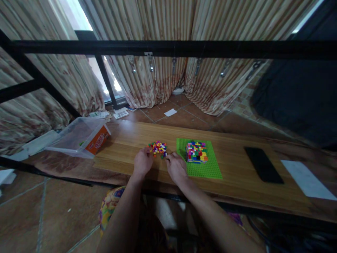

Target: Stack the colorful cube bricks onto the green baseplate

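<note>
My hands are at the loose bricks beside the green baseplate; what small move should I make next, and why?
Perhaps pinch one brick from the loose pile with your right hand, if it isn't holding one: its fingertips are at the pile's edge, and it's the hand nearer the built block on the green baseplate.

Beyond wooden tabletop (231, 163), striped curtains (163, 21) hang above brown floor tiles (196, 117), bright window (77, 15) past tabletop's left end.
</note>
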Demonstrator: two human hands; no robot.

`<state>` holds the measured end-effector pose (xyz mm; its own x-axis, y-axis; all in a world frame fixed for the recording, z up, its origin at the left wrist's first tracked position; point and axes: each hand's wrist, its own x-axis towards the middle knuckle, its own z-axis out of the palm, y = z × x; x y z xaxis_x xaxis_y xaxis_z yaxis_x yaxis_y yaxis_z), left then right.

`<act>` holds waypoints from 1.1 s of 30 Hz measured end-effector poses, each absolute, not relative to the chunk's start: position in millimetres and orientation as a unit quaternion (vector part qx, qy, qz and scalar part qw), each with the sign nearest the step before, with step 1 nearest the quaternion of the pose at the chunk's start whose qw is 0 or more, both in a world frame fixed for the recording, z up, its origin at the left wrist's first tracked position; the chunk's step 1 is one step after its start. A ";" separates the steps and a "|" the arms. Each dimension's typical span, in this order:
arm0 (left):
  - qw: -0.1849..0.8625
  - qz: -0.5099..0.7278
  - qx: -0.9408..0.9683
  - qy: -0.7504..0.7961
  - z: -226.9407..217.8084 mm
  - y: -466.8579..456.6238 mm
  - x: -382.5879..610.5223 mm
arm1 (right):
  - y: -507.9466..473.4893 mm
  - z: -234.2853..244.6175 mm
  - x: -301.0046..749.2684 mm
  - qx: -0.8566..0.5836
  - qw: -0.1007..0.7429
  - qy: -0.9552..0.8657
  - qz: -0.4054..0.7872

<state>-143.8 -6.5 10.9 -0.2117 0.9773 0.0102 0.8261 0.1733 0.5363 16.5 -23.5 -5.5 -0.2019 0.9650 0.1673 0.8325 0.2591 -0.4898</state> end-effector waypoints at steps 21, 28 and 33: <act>0.054 0.354 0.583 0.729 1.6 5.5 -146.4 | -87.9 10.1 101.6 -0.596 0.396 -0.639 0.283; 0.096 0.325 0.681 0.650 -12.0 43.9 -147.3 | -74.5 10.7 86.8 -0.570 0.375 -0.681 0.267; 0.134 0.298 0.754 0.570 -15.4 55.6 -147.1 | -34.1 7.6 51.9 -0.567 0.319 -0.735 0.191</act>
<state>-147.1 55.6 -15.4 0.1722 0.9395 0.2961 0.7796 -0.3137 0.5420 51.9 -34.1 7.6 -0.1541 0.9554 0.2520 0.7111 0.2844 -0.6431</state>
